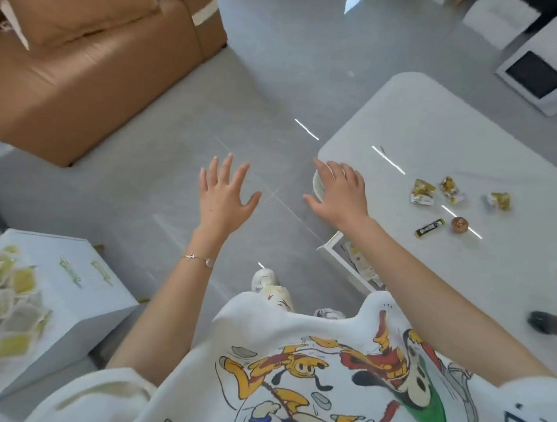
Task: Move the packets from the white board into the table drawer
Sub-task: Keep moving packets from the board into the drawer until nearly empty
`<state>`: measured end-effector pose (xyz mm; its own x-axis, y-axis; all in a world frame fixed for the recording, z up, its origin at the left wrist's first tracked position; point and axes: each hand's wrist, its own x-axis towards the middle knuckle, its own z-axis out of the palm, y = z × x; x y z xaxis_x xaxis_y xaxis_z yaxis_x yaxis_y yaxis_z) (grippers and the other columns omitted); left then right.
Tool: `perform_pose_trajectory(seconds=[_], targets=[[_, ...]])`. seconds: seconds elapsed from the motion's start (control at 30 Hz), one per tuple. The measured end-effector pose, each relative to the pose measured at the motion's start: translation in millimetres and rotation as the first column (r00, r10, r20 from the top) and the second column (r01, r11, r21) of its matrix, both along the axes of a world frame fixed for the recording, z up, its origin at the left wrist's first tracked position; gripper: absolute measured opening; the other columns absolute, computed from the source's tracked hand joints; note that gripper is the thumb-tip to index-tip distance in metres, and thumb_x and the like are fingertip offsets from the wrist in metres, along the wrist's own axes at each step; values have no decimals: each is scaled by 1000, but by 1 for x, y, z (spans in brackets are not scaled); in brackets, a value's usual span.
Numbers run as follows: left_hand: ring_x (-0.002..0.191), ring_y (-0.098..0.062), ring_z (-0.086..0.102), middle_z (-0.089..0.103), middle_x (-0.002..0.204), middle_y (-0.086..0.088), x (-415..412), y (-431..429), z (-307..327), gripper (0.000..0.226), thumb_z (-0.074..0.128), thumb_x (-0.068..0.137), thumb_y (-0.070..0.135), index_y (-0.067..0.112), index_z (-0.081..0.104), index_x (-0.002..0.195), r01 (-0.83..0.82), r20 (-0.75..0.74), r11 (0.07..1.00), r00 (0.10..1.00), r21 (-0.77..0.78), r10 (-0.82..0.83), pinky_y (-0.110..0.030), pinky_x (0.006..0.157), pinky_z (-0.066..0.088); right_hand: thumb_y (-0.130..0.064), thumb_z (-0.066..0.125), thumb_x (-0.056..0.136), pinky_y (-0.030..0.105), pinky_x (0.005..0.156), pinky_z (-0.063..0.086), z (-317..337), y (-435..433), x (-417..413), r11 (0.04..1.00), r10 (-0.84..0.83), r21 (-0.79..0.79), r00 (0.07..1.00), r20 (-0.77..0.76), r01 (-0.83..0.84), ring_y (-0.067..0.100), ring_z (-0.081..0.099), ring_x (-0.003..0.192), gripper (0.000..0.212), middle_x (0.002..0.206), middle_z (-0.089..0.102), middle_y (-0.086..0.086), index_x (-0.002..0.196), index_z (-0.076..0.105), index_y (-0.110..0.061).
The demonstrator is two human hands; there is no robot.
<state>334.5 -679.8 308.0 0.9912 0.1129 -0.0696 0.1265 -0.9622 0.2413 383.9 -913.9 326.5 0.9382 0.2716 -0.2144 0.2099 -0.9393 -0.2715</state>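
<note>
Because the frame's left edge crops the white board (45, 250), only part of its heap of yellow-and-white packets (12, 299) shows. They are blurred, well back toward the body and outward of the left hand (224, 196), which hovers over the floor, fingers spread, holding nothing. The right hand (341, 194) is likewise splayed and empty above the table (447, 137) corner, covering most of a pale round dish (317, 187). The right forearm hides most of the open drawer (331, 241); a few packets lie inside, just behind that wrist.
</note>
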Motion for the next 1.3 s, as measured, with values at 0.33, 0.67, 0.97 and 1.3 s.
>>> perform_pose_trajectory(seconds=[0.33, 0.67, 0.97, 1.3], targets=[[148, -31, 6, 16, 161, -5, -49, 181, 8, 67, 52, 90, 53, 31, 30, 150, -398, -23, 916, 917, -57, 397, -48, 119, 2, -52, 59, 83, 45, 114, 19, 4, 214, 28, 952, 305, -2, 952, 0, -305, 31, 29, 139, 79, 150, 36, 7, 150, 26, -27], [147, -32, 8, 15, 160, -7, -115, 310, 7, 68, 49, 91, 54, 30, 26, 151, -737, -27, 675, 676, -26, 736, -48, 119, 7, -49, 57, 86, 41, 112, 21, 10, 418, 29, 719, 693, 7, 717, 69, -695, 30, 30, 138, 75, 150, 36, 6, 150, 28, -26], [143, -34, 20, 25, 157, -9, -155, 391, -6, 64, 55, 90, 46, 24, 35, 147, -938, -42, 335, 339, -87, 940, -51, 114, 20, -35, 58, 87, 37, 112, 21, 12, 588, 23, 382, 921, 89, 387, 42, -920, 28, 34, 134, 70, 145, 40, 4, 149, 28, -23], [140, -34, 28, 36, 150, -9, -203, 442, -13, 64, 56, 90, 45, 20, 37, 145, -997, -56, 12, 16, -81, 998, -50, 114, 22, -31, 56, 88, 40, 109, 28, 15, 724, -27, 34, 998, 68, 31, -49, -997, 31, 43, 128, 67, 139, 48, 5, 148, 28, -24]])
